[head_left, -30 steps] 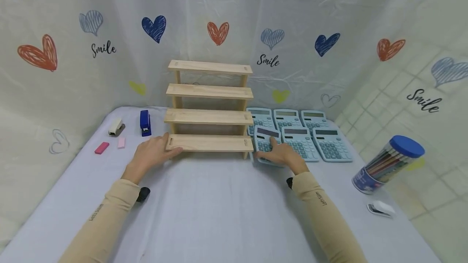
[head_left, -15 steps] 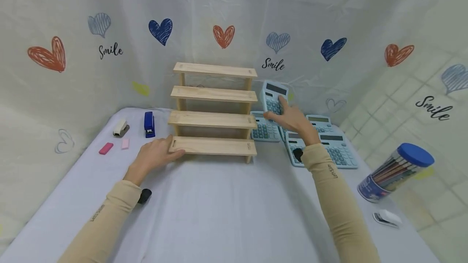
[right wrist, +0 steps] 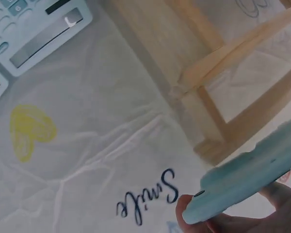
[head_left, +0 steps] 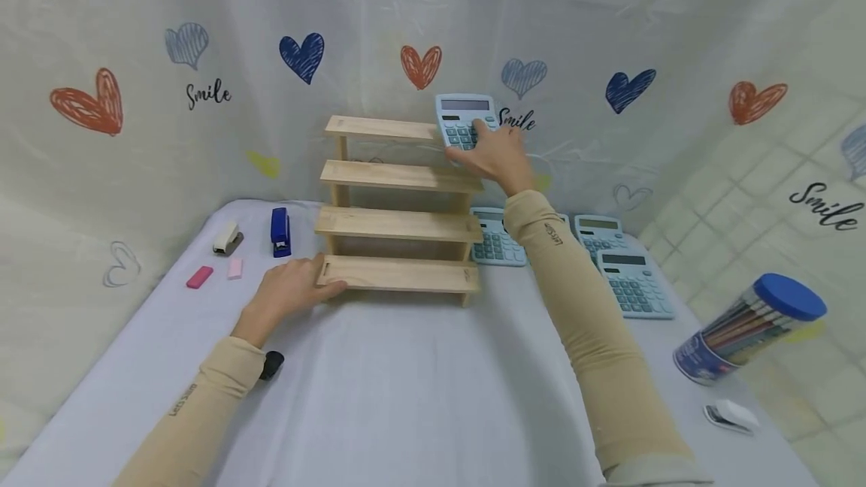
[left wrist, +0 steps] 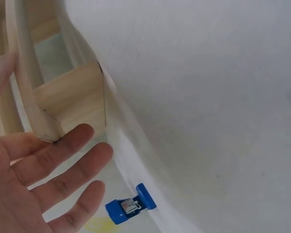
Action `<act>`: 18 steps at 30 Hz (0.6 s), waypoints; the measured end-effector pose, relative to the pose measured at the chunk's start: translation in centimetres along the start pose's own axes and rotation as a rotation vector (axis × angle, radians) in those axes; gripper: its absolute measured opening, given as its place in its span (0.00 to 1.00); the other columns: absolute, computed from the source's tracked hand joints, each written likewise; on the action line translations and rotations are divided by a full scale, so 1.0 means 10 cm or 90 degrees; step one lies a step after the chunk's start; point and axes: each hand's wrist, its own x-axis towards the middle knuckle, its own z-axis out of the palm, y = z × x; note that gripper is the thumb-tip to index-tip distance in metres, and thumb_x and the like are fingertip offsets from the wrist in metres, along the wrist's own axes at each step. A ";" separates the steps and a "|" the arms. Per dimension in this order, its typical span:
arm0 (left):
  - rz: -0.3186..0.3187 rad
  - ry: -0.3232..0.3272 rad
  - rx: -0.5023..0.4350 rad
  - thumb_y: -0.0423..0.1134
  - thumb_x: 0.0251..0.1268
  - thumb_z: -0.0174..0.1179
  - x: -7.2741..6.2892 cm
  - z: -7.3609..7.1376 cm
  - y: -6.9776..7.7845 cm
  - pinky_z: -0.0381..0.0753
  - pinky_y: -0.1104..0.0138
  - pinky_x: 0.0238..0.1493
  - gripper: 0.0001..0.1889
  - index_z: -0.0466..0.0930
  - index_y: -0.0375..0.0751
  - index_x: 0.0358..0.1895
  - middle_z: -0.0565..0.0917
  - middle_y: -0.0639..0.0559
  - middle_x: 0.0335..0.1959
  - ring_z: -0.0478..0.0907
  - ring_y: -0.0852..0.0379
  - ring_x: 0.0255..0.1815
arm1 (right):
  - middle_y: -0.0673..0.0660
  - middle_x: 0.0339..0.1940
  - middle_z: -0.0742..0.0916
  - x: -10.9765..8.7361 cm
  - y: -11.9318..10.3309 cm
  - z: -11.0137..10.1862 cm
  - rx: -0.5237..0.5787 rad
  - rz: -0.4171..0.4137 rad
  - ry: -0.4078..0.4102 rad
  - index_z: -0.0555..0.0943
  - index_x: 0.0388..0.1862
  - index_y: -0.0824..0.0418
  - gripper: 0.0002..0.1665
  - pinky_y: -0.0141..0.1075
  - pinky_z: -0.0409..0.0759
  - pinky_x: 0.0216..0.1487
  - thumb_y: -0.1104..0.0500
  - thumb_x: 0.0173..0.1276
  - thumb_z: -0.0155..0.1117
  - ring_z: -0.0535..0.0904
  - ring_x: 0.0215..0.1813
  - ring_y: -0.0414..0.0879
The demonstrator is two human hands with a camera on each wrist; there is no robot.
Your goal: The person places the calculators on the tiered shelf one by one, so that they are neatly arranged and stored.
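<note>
A light-blue calculator (head_left: 463, 113) is gripped in my right hand (head_left: 502, 158), up at the right end of the top step. In the right wrist view the calculator (right wrist: 247, 170) shows edge-on, with fingers wrapped about it beside the wooden frame. The wooden step shelf (head_left: 399, 274) has several tiers. My left hand (head_left: 289, 290) holds the left end of its lowest step. In the left wrist view, thumb and index finger lie on either side of that board's end, while the other fingers of the left hand (left wrist: 53, 179) extend free.
Light-blue calculators (head_left: 634, 288) lie right of the shelf, partly behind the right sleeve. A blue stapler (head_left: 280, 233), white stapler (head_left: 228, 239) and two erasers (head_left: 199, 277) lie at left. A pencil tub (head_left: 747, 329) and another small white stapler (head_left: 732, 417) stand at right.
My right hand has lifted a calculator from the front row, carrying it up and left to the shelf's top step. The left hand stays on the lowest step.
</note>
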 end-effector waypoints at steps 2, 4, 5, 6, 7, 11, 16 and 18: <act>-0.001 0.000 0.001 0.67 0.64 0.59 0.00 0.00 0.00 0.75 0.53 0.27 0.37 0.75 0.32 0.55 0.84 0.40 0.33 0.78 0.49 0.27 | 0.75 0.76 0.66 0.07 -0.09 0.03 -0.032 -0.008 0.006 0.54 0.82 0.54 0.59 0.60 0.50 0.78 0.19 0.62 0.43 0.58 0.77 0.71; 0.000 -0.001 0.001 0.67 0.64 0.59 0.00 0.00 0.00 0.75 0.53 0.27 0.37 0.75 0.32 0.55 0.84 0.41 0.32 0.77 0.50 0.26 | 0.75 0.75 0.69 0.13 -0.17 0.07 -0.069 -0.018 0.008 0.56 0.81 0.56 0.60 0.59 0.51 0.77 0.17 0.63 0.40 0.62 0.75 0.71; 0.001 -0.002 0.002 0.67 0.64 0.59 0.00 0.00 0.01 0.75 0.54 0.26 0.37 0.75 0.32 0.55 0.83 0.42 0.32 0.77 0.50 0.26 | 0.74 0.75 0.69 0.15 -0.21 0.09 -0.084 -0.023 0.008 0.57 0.81 0.56 0.61 0.59 0.51 0.77 0.17 0.63 0.38 0.63 0.75 0.70; 0.001 -0.003 0.003 0.67 0.64 0.59 -0.01 0.00 0.01 0.75 0.54 0.26 0.38 0.75 0.32 0.55 0.83 0.42 0.31 0.77 0.50 0.26 | 0.75 0.75 0.69 0.16 -0.25 0.10 -0.090 -0.026 0.005 0.57 0.81 0.56 0.61 0.60 0.50 0.77 0.16 0.63 0.36 0.63 0.75 0.70; 0.002 -0.004 0.005 0.67 0.64 0.59 -0.01 0.00 0.01 0.75 0.54 0.26 0.38 0.75 0.31 0.56 0.83 0.42 0.31 0.76 0.51 0.25 | 0.74 0.75 0.69 0.18 -0.29 0.12 -0.089 -0.031 0.005 0.57 0.81 0.57 0.61 0.60 0.49 0.78 0.15 0.63 0.35 0.63 0.75 0.70; 0.002 -0.003 0.014 0.67 0.64 0.59 0.00 0.00 0.01 0.76 0.54 0.26 0.40 0.75 0.29 0.59 0.83 0.41 0.30 0.76 0.51 0.25 | 0.73 0.76 0.68 0.20 -0.48 0.18 -0.058 -0.056 -0.003 0.57 0.82 0.55 0.59 0.59 0.48 0.80 0.17 0.65 0.37 0.61 0.77 0.71; 0.001 -0.002 0.016 0.67 0.64 0.59 0.00 -0.01 0.01 0.76 0.54 0.26 0.41 0.74 0.29 0.60 0.83 0.41 0.31 0.76 0.51 0.25 | 0.73 0.76 0.67 0.21 -0.77 0.27 -0.011 -0.068 -0.006 0.56 0.82 0.50 0.54 0.59 0.61 0.76 0.20 0.67 0.42 0.59 0.76 0.68; 0.001 0.000 0.015 0.67 0.64 0.59 0.00 -0.01 0.01 0.76 0.54 0.26 0.40 0.74 0.30 0.60 0.84 0.41 0.32 0.77 0.51 0.26 | 0.73 0.76 0.67 0.23 -0.88 0.30 -0.013 -0.076 -0.003 0.56 0.82 0.49 0.52 0.57 0.63 0.75 0.21 0.69 0.42 0.59 0.76 0.67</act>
